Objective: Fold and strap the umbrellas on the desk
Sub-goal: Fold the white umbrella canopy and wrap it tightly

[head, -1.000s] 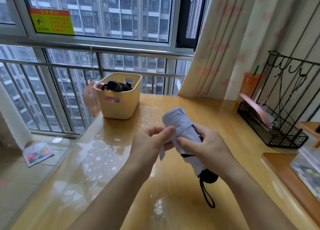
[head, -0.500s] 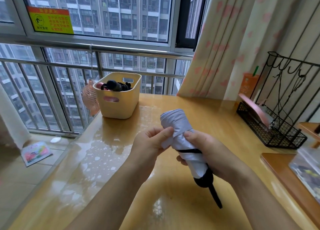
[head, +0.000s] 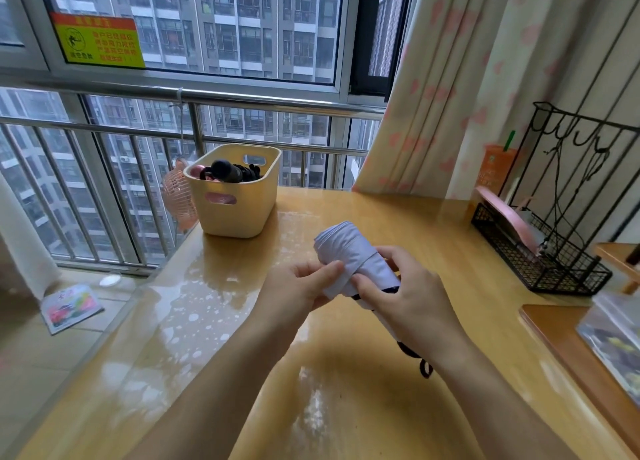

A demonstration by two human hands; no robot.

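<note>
White folded umbrella [head: 349,248] is pinched at its wrapped cloth by the left grip [head: 298,293] and clasped round its middle by the curled right grip [head: 408,303], over the glossy wooden table [head: 346,400], with a yellow basket [head: 235,213] beyond and a black wire rack [head: 540,265] to the right.

A glossy, honey-coloured wooden worktop [head: 381,213] runs up to a wide window [head: 339,88] with grey frames, a steel railing [head: 259,99] across its lower panes and a yellow and red sticker [head: 98,42] on the upper glass. Grey tower blocks [head: 242,19] fill the view outside, and flat daylight lies in pale patches on the wood. At the right hangs a cream curtain [head: 460,78] with pink marks, near a black wire rack [head: 554,258] on the worktop, and at lower left a colourful booklet [head: 71,307] lies on the pale floor [head: 27,362]
</note>
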